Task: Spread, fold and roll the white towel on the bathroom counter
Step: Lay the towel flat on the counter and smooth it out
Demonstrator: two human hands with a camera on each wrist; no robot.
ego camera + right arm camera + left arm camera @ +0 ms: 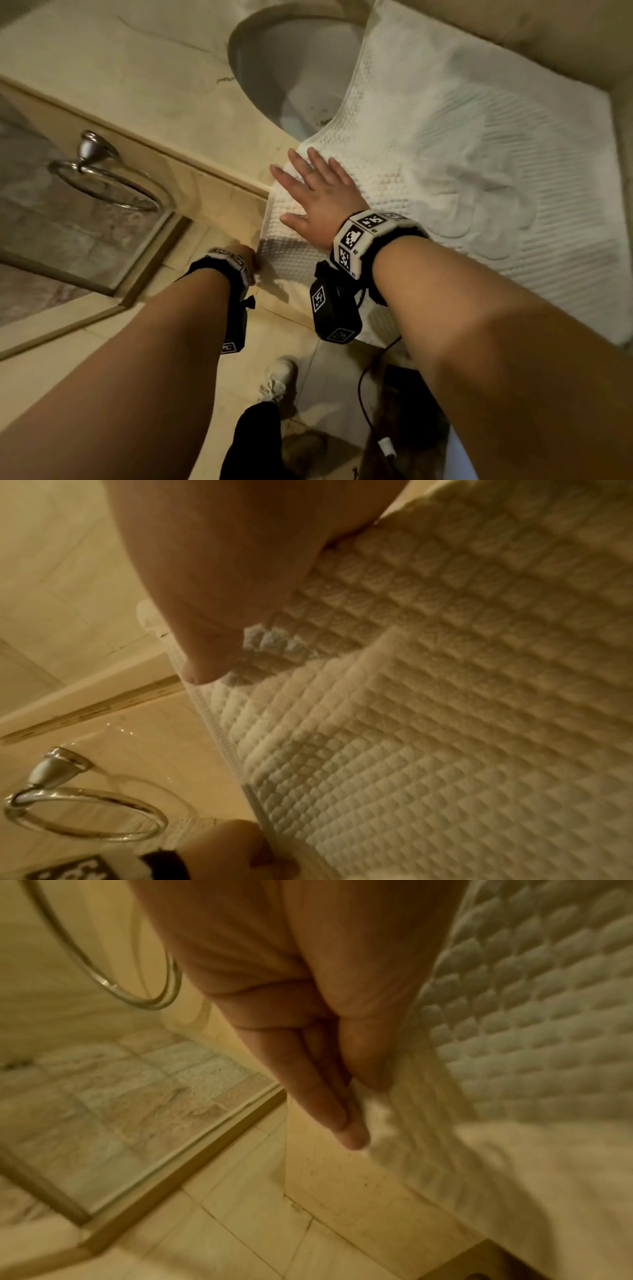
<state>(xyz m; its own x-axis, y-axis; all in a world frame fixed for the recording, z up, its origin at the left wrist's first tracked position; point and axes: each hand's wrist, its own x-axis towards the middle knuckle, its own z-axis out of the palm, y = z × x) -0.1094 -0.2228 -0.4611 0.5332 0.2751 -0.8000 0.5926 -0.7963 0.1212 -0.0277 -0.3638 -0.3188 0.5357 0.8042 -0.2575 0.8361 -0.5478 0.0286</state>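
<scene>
The white waffle-textured towel (445, 154) lies spread over the bathroom counter (137, 68), its near-left part hanging over the front edge. My right hand (318, 195) lies flat on the towel's left corner, fingers straight and spread. In the right wrist view, that right hand (212, 588) rests on the towel (445, 723). My left hand (246, 257) is below the counter edge at the hanging hem. In the left wrist view, the left hand (325, 1069) pinches the towel (548, 1015) edge between thumb and fingers. The left hand (236, 850) also shows at the hem.
The towel's far-left edge overlaps an oval sink (291, 68). A chrome towel ring (102, 178) hangs on the cabinet side at the left, above a tiled floor. A shoe (279, 377) and a black cable (366, 394) are on the floor below.
</scene>
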